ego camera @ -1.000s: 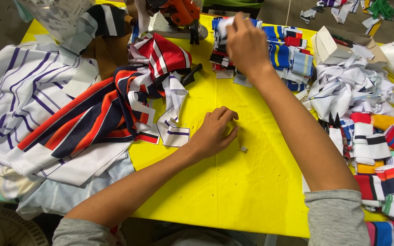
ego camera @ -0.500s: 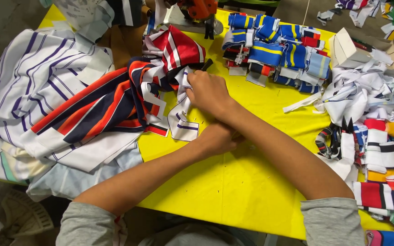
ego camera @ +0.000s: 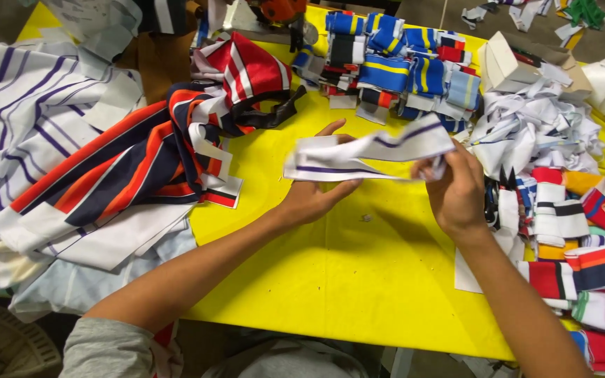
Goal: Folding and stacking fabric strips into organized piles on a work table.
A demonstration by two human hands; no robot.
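Now both your hands have lifted off the pile: left hand (ego camera: 313, 199) and right hand (ego camera: 456, 192) each pinch an end of the white striped strip (ego camera: 365, 155), held above mid-table (ego camera: 358, 294).

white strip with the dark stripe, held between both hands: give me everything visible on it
The white strip looks like a knit fabric band, long and narrow, white with a thin dark purple stripe running lengthwise. It appears folded or doubled, since two layers show at its left end. It is held roughly level above the yellow table, rising slightly to the right. The left hand supports its left end from below; the right hand pinches its right end.
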